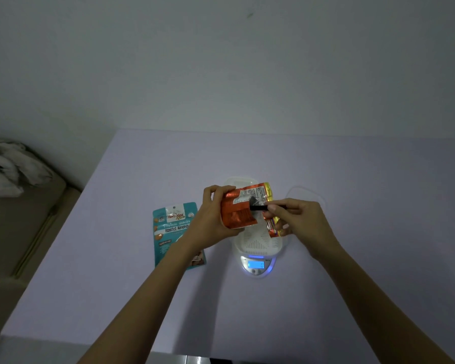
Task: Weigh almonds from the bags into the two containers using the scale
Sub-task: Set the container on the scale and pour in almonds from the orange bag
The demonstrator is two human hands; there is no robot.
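Head view: the orange bag [238, 208] hangs above the scale [256, 265], over the white container [258, 240] on it, long axis crosswise. The left hand [210, 216] wraps its left end; the right hand [297, 219] pinches a dark strip [259, 207] at its right end.

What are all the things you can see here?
table: one, lavender, fills the middle
scale: one, white, blue lit display, mid-table
white container: one, white with holes, on the scale
orange bag: one, orange foil, held over the white container
teal bag: one, teal, flat on the table left of the scale
clear container: one, see-through, behind the right hand
black tool: one, black, against the orange bag; kind unclear
cloth: one, whitish, crumpled, far left
left hand: grips the orange bag
right hand: pinches the black tool
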